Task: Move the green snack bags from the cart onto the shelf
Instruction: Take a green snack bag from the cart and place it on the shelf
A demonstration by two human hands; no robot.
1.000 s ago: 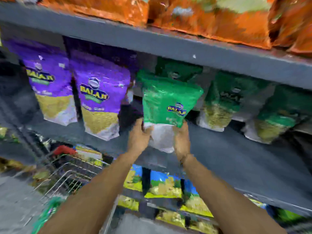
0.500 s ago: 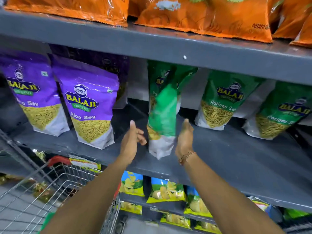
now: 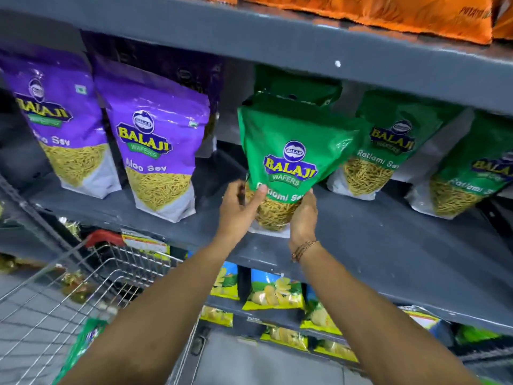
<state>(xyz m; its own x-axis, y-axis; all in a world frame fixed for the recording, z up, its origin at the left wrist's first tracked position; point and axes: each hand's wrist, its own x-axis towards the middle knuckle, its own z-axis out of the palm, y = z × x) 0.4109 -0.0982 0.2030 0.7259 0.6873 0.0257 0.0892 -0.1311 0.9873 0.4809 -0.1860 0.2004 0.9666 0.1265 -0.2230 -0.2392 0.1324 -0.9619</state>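
A green Balaji snack bag (image 3: 291,151) stands upright near the front edge of the grey shelf (image 3: 374,245), its label facing me. My left hand (image 3: 238,209) grips its lower left side and my right hand (image 3: 304,215) cups its lower right side. Behind it stands another green bag (image 3: 299,87), mostly hidden. Two more green bags (image 3: 388,145) (image 3: 469,173) stand to its right. The wire cart (image 3: 83,287) is at the lower left, with a green bag (image 3: 83,345) lying inside it.
Two purple snack bags (image 3: 155,151) stand on the same shelf to the left. Orange bags (image 3: 388,15) lie on the shelf board above. Yellow and blue chip packets (image 3: 274,293) fill the lower shelf. The cart's red handle (image 3: 105,237) sits close under the shelf edge.
Half a second ago both hands were off the bag, which stood edge-on. Now both hands hold its lower part and its front label faces me.
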